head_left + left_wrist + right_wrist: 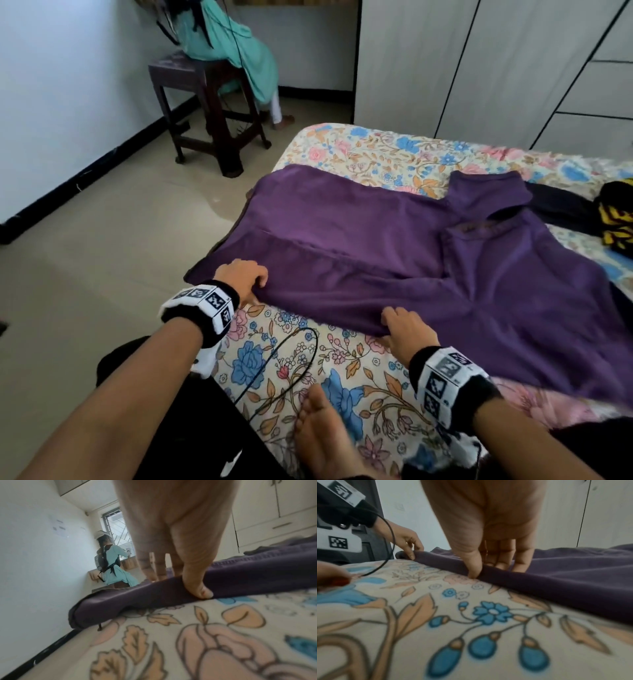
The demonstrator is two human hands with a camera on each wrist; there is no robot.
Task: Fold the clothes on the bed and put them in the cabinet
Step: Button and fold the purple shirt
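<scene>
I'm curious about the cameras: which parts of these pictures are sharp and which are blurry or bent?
Head view: purple cotton garment fairly sharp, white wardrobe lines bowed. Left wrist view: floral bedsheet smeared up close. Right wrist view: same sheet soft in the foreground, thumb clearer.

Purple garment (394, 246) spread flat on floral bed (342, 377)
</scene>
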